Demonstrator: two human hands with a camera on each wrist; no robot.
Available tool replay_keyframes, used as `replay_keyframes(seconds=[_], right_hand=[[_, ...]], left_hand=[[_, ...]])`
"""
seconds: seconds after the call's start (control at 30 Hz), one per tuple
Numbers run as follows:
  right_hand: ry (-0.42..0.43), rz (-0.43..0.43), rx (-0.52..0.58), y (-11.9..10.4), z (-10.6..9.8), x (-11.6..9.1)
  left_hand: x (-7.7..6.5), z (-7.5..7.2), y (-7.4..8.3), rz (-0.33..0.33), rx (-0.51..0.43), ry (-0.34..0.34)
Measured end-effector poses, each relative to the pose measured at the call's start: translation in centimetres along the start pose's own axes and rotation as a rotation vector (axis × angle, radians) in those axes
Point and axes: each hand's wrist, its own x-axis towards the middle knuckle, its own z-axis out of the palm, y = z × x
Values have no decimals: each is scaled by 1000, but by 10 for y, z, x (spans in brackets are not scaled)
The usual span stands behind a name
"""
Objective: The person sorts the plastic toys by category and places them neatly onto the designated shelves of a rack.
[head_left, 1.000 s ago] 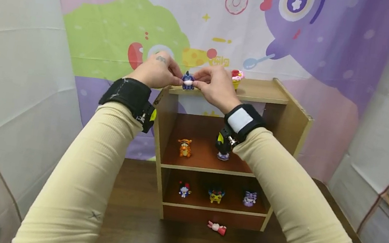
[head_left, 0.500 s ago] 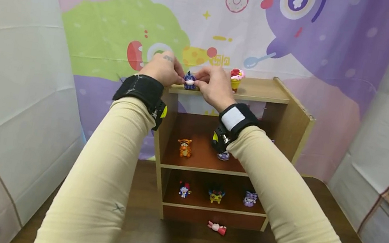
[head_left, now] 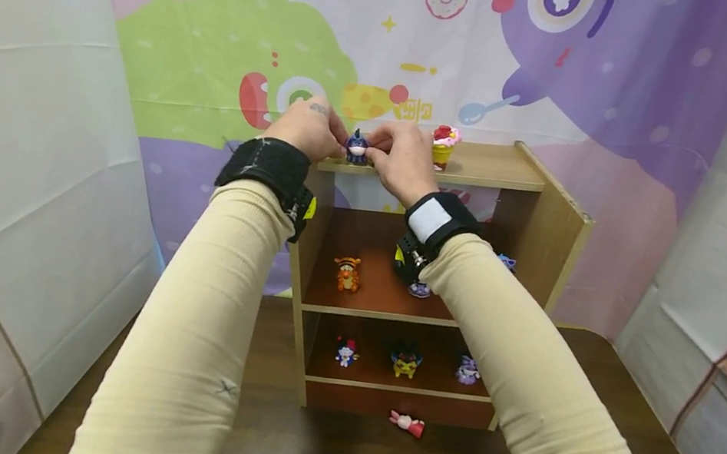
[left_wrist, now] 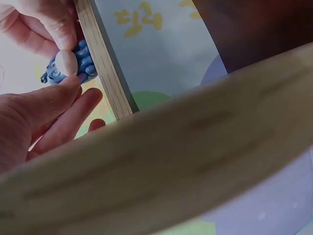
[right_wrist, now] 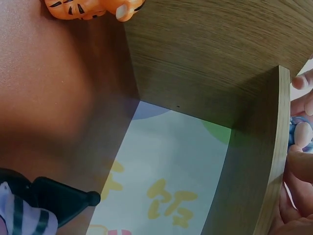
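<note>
A small blue donkey figurine [head_left: 356,149] with a pale muzzle sits upright at the front left edge of the cabinet's top board [head_left: 484,165]. My left hand [head_left: 308,127] pinches it from the left, thumb in front. From the other side my right hand [head_left: 404,161] holds it between thumb and fingers. Both thumbs meet the toy beside its muzzle in the left wrist view, where its feet lie against the board edge [left_wrist: 105,63]. Just right of my right hand stands a toy cupcake [head_left: 443,149] with pink and red topping and a yellow cup.
On the middle shelf [head_left: 374,302] stand an orange tiger figurine [head_left: 347,274] and a purple one [head_left: 420,289], partly behind my right wrist. Several figurines, including a yellow one [head_left: 406,362], line the lower shelf. A pink rabbit toy [head_left: 406,423] lies on the floor before the cabinet.
The donkey figurine has come slightly right and down onto the top board, both hands still on it. My left forearm has shifted right. The shelf toys stay put.
</note>
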Motion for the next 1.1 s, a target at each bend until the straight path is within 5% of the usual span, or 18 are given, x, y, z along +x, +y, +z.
replay_keyframes(seconds=[0.53,1.1], right_hand=[[-34,-28,-16,5,-1,0],[50,-112,40,14,-29,-37]], left_hand=[[-3,-1,-5,-4,-46,-27],[-23,4,-4,232,62,33]])
